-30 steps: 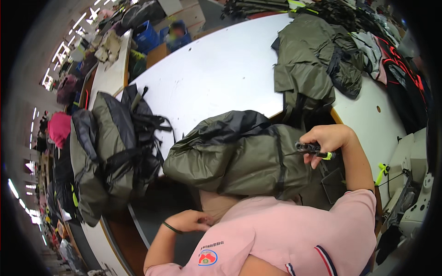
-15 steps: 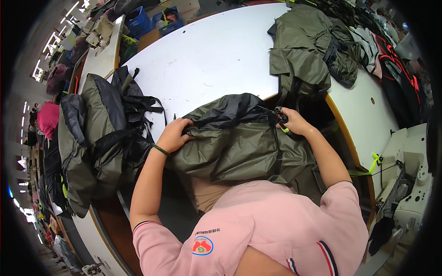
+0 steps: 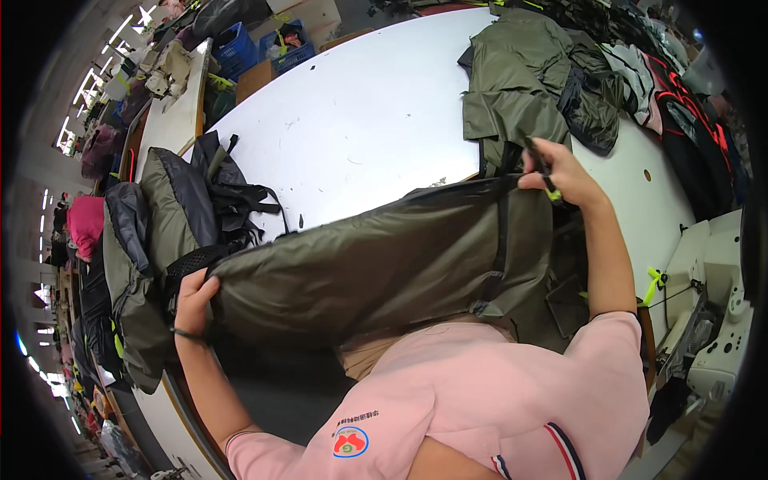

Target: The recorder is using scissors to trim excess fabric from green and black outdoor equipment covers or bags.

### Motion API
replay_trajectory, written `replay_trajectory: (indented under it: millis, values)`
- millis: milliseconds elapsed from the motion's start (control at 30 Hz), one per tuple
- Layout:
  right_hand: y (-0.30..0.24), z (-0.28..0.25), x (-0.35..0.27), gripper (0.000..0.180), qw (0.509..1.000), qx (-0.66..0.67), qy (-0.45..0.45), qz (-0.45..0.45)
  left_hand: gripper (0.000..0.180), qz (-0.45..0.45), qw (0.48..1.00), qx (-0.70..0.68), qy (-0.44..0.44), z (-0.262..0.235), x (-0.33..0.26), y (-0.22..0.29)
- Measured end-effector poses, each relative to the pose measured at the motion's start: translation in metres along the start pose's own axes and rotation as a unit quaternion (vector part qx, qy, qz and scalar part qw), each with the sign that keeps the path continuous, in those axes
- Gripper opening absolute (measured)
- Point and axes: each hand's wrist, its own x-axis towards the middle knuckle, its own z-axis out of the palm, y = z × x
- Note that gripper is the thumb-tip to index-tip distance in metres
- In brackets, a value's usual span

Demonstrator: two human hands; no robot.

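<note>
An olive-green fabric bag (image 3: 360, 256) with a dark edge and a black webbing strip near its right end is stretched over my lap and the table's front edge. My left hand (image 3: 194, 302) is closed on its left corner, thumb on top. At its upper right corner, my right hand (image 3: 560, 172) pinches the dark edge. That same hand also holds a slim black tool (image 3: 537, 157) with a lime-green part, which looks like thread snips; its working end is not clear.
Olive and black bags with straps (image 3: 172, 208) are piled at left. More olive fabric pieces (image 3: 516, 76) lie at far right on the white table (image 3: 344, 120). A sewing machine (image 3: 720, 304) stands at right. Blue crates (image 3: 288, 56) sit beyond the table.
My hands have spread apart, the left moving left and nearer me, the right moving right and farther. The bunched bag is now pulled out long and taut between them.
</note>
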Motion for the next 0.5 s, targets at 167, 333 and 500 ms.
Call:
replay_trajectory:
  millis: [167,333,500]
  values:
    - [0.031,0.044,0.033,0.031,0.993,0.036,-0.087,0.074,0.018,0.058,0.845,0.510,0.146,0.033,0.047,-0.044]
    - [0.032,0.056,0.024,0.033,0.993,0.032,-0.084,0.073,0.020,0.268,0.942,0.201,0.013,0.184,0.090,0.044]
    - [0.016,0.050,0.005,0.030,0.991,0.067,-0.065,0.098,0.023,0.356,0.922,0.146,-0.052,0.323,0.138,0.049]
